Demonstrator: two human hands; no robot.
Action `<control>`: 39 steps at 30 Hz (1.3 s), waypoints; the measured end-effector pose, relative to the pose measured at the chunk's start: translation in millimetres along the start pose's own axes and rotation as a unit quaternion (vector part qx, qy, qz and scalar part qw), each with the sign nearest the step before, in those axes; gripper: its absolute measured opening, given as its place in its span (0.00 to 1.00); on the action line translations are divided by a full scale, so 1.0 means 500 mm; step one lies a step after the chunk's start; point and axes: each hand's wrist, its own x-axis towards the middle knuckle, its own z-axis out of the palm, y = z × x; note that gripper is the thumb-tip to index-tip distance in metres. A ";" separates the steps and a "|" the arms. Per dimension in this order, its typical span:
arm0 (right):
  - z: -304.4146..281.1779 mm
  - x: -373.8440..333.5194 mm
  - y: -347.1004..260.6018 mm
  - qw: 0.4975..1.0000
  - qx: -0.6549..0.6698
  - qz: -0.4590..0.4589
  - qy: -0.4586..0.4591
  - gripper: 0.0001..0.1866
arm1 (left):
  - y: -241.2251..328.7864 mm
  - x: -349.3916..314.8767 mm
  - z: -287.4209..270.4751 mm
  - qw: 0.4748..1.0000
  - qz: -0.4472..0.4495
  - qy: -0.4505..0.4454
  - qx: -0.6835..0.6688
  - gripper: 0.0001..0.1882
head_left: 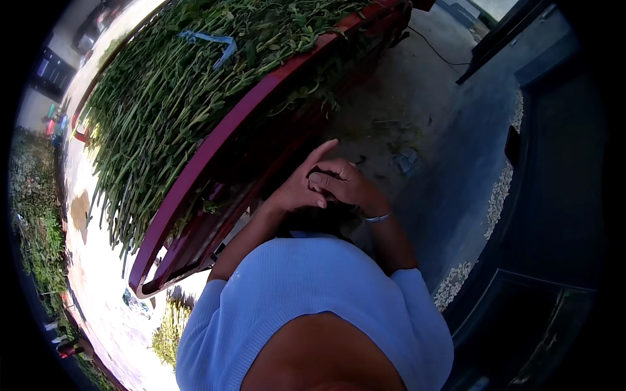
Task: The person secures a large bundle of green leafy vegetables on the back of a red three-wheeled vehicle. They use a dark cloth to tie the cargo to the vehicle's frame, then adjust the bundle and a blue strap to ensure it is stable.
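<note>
Shaded concrete floor (pixel 417 85) lies right of the red cart (pixel 261 88), green stalks (pixel 169 104) heaped far left, while the left hand (pixel 300 188) spreads its fingers and the right hand (pixel 349 184) curls against it, a touch best made light, though I cannot tell whether they pinch something.

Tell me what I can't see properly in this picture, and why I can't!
In the head view:
- Whether anything is between the left hand and right hand: they overlap.
- The feet: hidden below the shirt.
- All the stalks: cut off by the top edge.
- What the blue scrap is: too dim.
- The red thing, far left: too small.
</note>
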 end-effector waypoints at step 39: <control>-1.082 0.215 0.191 0.950 0.201 0.146 0.190 0.09 | -0.298 0.991 -0.217 0.962 -0.229 0.134 -0.070 0.08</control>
